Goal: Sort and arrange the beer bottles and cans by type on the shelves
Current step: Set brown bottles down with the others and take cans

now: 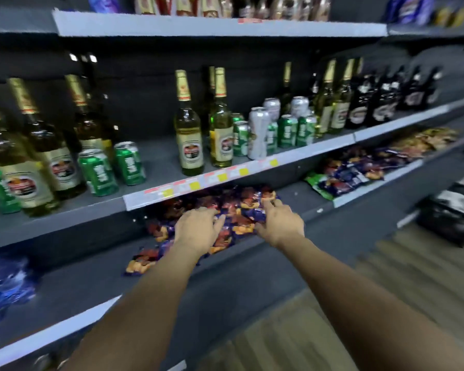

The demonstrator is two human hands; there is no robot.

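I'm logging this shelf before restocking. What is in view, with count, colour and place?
Clear gold-foil beer bottles: several, pale yellow with cream labels, middle shelf, left, centre and right.
Dark bottles: several, near black, middle shelf, far right.
Green cans: several, green, middle shelf, left and centre-right.
Silver cans: about three, silver, middle shelf among the centre-right green cans.
Snack packets: a heap, purple and orange, lower shelf centre; more to the right.
Blue packets: blurred, count unclear, lower shelf far left.
Top shelf goods: cut off, count unclear.
Price strip: one, grey with yellow tags, middle shelf edge.
Left hand: on the snack heap.
Right hand: on the snack heap, finger extended.
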